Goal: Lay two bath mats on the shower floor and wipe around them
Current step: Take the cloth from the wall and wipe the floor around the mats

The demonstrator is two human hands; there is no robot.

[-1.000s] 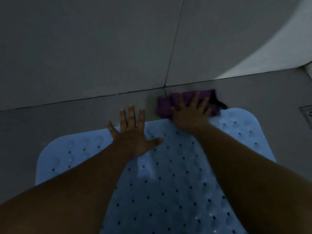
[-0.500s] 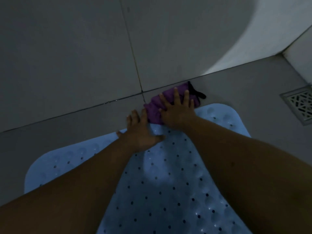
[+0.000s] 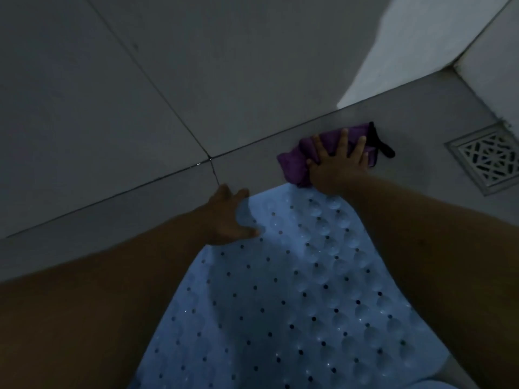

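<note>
**Wiping under way at mat's far edge**

Mat (image 3: 295, 290) lies flat on the floor (image 3: 421, 113), blue, perforated, reaching from under both forearms to the fingertips. Only this mat can be confirmed; a pale edge at the lower right corner may belong to a second, but that cannot be told.

Right hand (image 3: 335, 164) is spread wide, palm down, pressing a purple cloth (image 3: 295, 161) against the floor just beyond the mat's far corner, close to the wall joint. A black loop hangs from the cloth on the side away from the left hand. Left hand (image 3: 230, 217) rests on the mat's far edge, fingers loosely curled, holding nothing.

Drain (image 3: 488, 158) sits beyond the right hand, apart from the cloth.

Judgement: laying is at least half done; wiping has reached the far edge, with the strip toward the drain and the other sides apparently outstanding.

No brand, label or writing is legible.
</note>
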